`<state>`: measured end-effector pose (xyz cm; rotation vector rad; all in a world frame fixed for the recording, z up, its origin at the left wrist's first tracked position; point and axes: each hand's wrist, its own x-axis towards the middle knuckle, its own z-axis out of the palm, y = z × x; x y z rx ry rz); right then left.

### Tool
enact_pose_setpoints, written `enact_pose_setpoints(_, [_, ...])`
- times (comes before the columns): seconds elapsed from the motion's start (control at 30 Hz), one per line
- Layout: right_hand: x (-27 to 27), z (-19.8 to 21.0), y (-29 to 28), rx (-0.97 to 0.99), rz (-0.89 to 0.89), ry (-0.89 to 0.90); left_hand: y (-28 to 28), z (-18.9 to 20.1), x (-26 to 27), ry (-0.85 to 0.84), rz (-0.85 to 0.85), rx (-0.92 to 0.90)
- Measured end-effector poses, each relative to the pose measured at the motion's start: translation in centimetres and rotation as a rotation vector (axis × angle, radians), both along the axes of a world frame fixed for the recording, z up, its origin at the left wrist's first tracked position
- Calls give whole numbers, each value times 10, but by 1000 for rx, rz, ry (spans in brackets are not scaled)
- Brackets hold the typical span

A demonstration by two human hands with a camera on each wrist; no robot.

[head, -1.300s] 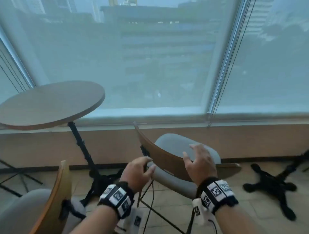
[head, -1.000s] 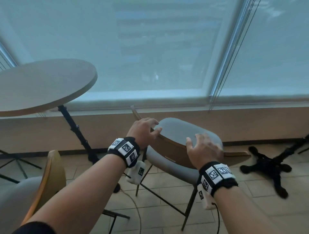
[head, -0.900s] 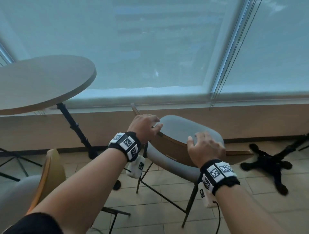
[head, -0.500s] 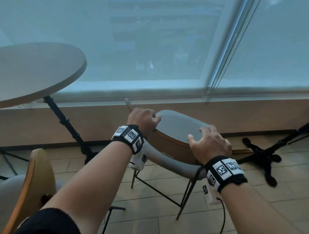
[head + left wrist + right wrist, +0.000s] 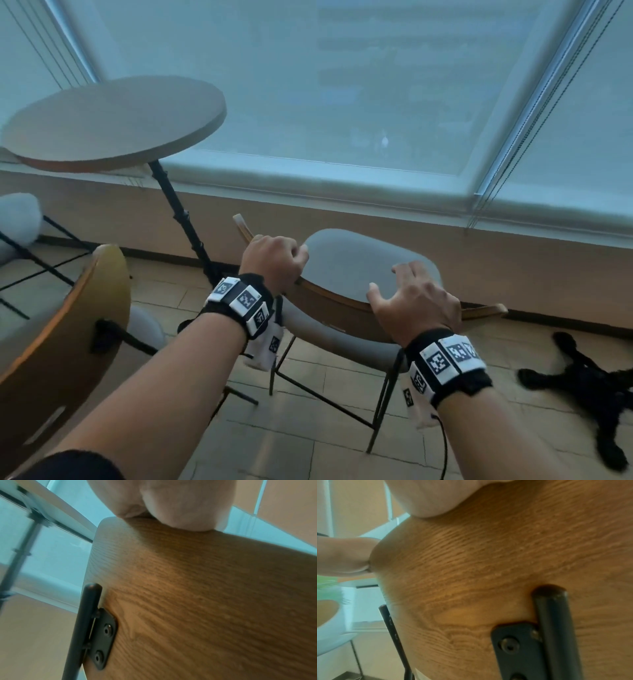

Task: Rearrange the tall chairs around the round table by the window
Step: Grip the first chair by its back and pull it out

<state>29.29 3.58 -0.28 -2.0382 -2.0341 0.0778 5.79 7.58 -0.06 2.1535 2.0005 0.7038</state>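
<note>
A tall chair with a grey seat (image 5: pixel 356 263) and a curved wooden backrest (image 5: pixel 329 305) stands in front of me, facing the window. My left hand (image 5: pixel 274 260) grips the backrest's top edge near its left end. My right hand (image 5: pixel 414 298) holds the top edge further right, with the fingers over it and the thumb spread. In the left wrist view, the left hand (image 5: pixel 171 507) sits on the wood grain of the backrest (image 5: pixel 205 601). The right wrist view shows the right hand's thumb (image 5: pixel 342 557) pressed against the backrest (image 5: pixel 488 561). The round table (image 5: pixel 113 123) stands at the upper left on a black pole (image 5: pixel 181 219).
A second chair with a wooden back (image 5: pixel 68 342) is close at my lower left. A third grey seat (image 5: pixel 17 219) shows at the far left edge. A black star-shaped base (image 5: pixel 599 387) lies on the tiled floor at the right. A low wall under the window runs behind the chair.
Both hands came down onto the backrest and took hold of its top edge. The chair now sits nearer the table's pole and further from the black base.
</note>
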Motion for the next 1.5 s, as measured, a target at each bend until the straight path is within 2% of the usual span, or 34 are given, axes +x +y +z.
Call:
enact_pose_setpoints(0.13, [24, 1, 7, -24, 172, 16, -37, 5, 24, -16, 159, 10])
enact_pose_setpoints(0.23, [47, -2, 15, 35, 329, 14, -60, 3, 43, 2, 278, -1])
enact_pose_setpoints(0.4, [81, -5, 53, 73, 559, 0, -76, 9, 73, 136, 358, -100])
enact_pose_setpoints(0.5, [89, -3, 84, 57, 608, -9, -62, 15, 80, 225, 316, -188])
enact_pose_setpoints(0.57, [87, -2, 99, 55, 622, -17, -52, 15, 79, 221, 319, -211])
enact_pose_setpoints(0.73, [78, -1, 140, 52, 666, -28, -28, 13, 83, 192, 441, -138])
enact_pose_setpoints(0.97, [78, -2, 198, 22, 749, -67, 12, 13, 97, 220, 573, -178])
enact_pose_setpoints(1.23, [72, -7, 265, 55, 932, -90, 48, 14, 117, 231, 692, -240])
enact_pose_setpoints(1.5, [103, -2, 330, 72, 1185, -107, 78, 15, 193, 240, 903, -257])
